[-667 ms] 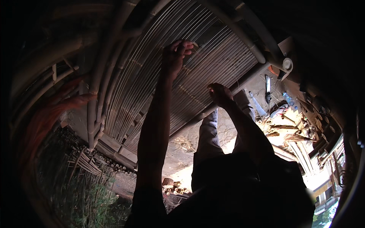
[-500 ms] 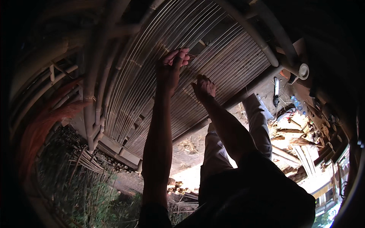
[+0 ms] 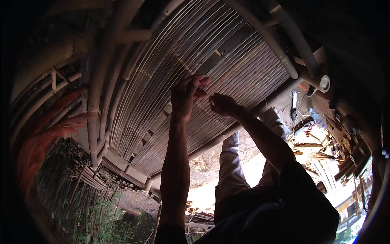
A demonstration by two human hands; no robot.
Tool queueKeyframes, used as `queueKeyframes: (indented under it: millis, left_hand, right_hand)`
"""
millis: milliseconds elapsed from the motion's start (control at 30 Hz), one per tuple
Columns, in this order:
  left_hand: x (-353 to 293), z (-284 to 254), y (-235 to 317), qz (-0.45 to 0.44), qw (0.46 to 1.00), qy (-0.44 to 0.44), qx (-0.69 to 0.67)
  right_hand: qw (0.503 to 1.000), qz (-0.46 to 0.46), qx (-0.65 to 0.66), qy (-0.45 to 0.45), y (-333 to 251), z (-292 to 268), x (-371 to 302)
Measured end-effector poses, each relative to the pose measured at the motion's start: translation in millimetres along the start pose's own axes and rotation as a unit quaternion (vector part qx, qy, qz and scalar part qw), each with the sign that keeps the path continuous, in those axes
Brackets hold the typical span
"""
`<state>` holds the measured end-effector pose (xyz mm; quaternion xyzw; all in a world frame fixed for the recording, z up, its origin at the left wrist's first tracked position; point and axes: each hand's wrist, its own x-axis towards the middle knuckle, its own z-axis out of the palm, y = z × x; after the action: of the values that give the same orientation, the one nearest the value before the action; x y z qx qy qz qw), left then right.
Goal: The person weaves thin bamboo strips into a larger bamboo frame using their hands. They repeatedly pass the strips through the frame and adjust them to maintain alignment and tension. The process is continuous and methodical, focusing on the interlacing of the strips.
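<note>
Both hands are over a bamboo slat panel (image 3: 243,69), made of many thin slats side by side within a frame of thick poles. My left hand (image 3: 189,94) is above the middle of the slats, its fingers curled in a pinch. Just to its right, my right hand (image 3: 224,105) is closed in a fist, knuckles up. A small gap separates the two hands. Whatever they grip is too thin or too dark to make out. Beyond the hands, a dark gap (image 3: 209,62) shows between the slats.
Thick bamboo poles (image 3: 97,89) run along the left, where reddish fibre strands (image 3: 61,132) hang. A cut pole end (image 3: 324,83) juts out at the right corner. Split bamboo pieces (image 3: 321,138) litter the ground at right. Bundled canes (image 3: 91,175) lie at lower left.
My left hand has come nearer to me and slightly right. My right hand has turned over into a knuckles-up fist and moved slightly nearer, closer to the left. The view has shifted slightly.
</note>
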<state>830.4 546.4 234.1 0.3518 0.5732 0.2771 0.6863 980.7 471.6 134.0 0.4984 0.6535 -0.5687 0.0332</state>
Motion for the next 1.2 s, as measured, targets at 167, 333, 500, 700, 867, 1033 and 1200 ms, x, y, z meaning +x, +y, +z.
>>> queueKeyframes:
  millis: [167, 333, 500, 700, 867, 1033, 1200]
  left_hand:
    - [-1, 33, 13, -0.008, 0.995, -0.083, 0.047]
    - [-5, 63, 12, -0.002, 0.993, -0.106, 0.044]
    - [-6, 90, 8, -0.015, 0.996, -0.089, 0.012]
    - [-6, 96, -3, 0.033, 0.995, -0.094, -0.031]
    - [-3, 94, 5, 0.006, 0.997, -0.055, 0.058]
    - [5, 84, -2, 0.010, 0.988, -0.134, 0.080]
    - [9, 82, -1, 0.028, 0.983, -0.149, 0.106]
  right_hand:
    - [0.834, -0.071, 0.529, 0.142, -38, -93, -119]
    - [0.793, -0.032, 0.513, 0.328, -27, -114, -114]
    - [0.800, 0.047, 0.487, 0.347, -25, -116, -109]
    - [0.824, 0.034, 0.454, 0.337, -24, -116, -108]
    - [0.880, -0.001, 0.300, 0.369, -16, -147, -122]
    - [0.943, -0.085, 0.239, 0.217, 1, -169, -113]
    - [0.941, -0.081, 0.261, 0.197, 1, -172, -106]
